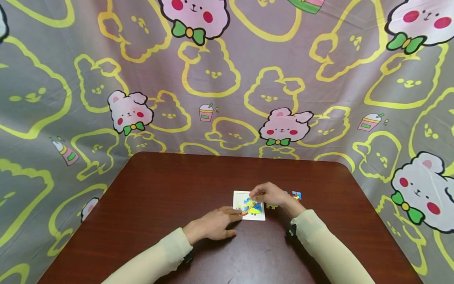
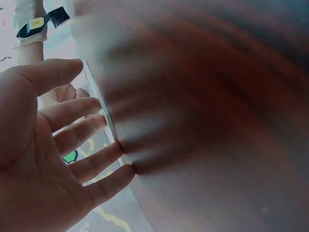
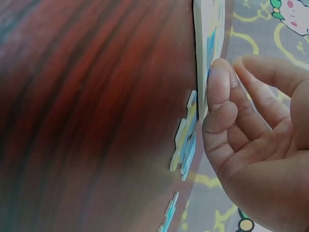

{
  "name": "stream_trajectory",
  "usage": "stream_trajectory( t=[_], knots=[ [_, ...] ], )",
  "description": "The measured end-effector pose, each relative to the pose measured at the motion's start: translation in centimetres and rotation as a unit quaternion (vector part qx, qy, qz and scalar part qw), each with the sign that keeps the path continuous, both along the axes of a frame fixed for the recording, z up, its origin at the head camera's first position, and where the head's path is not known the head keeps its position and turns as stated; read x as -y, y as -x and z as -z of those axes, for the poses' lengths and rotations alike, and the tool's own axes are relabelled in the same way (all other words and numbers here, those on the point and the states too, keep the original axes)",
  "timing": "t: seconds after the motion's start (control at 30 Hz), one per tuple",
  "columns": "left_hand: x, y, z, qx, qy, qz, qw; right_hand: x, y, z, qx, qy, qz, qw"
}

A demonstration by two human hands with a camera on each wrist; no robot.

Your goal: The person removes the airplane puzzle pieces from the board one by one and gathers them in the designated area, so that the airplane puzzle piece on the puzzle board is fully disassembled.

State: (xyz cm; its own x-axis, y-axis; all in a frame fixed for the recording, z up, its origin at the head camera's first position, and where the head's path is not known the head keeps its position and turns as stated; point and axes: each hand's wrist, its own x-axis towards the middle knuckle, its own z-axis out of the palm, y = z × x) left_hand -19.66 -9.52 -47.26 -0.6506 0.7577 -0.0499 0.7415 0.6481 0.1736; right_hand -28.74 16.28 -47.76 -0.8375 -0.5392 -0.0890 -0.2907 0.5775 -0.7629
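A small square jigsaw board (image 1: 263, 216) with a white border lies on the table, a yellow and blue picture partly filling it. My left hand (image 1: 219, 224) lies palm down at the board's left side, fingers extended; their tips touch its edge in the left wrist view. Over the board's upper right part is my right hand (image 1: 271, 194), fingers bent and thumb tip close to the index fingertip. Whether a puzzle piece is between these tips is hidden. In the right wrist view, loose jigsaw pieces (image 3: 182, 142) lie beside the board, below the right hand (image 3: 260, 125).
More jigsaw pieces (image 1: 296, 195) lie right of the board, partly behind the right wrist. The brown table (image 1: 170, 185) has rounded far corners. A patterned cloth (image 1: 227, 106) with cartoon rabbits hangs behind it and along both sides.
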Motion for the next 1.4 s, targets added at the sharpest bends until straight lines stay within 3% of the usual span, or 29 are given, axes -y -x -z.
stream_trajectory(
  t=[0.43,0.77,1.2,1.4],
  knots=[
    [0.0,0.0,0.5,-0.007,0.003,-0.003,1.0000,1.0,-0.1,0.4,0.024,-0.003,0.006,0.9997],
    [-0.1,0.0,0.4,-0.010,0.003,-0.001,0.9999,1.4,-0.1,0.0,0.016,0.004,0.001,0.9999],
    [-0.1,0.1,0.6,-0.003,0.004,-0.009,1.0000,1.7,0.0,0.1,0.021,-0.002,0.031,0.9993],
    [0.0,0.1,0.6,-0.004,0.003,-0.006,1.0000,1.8,-0.2,0.2,0.018,0.015,0.020,0.9995]
  ],
)
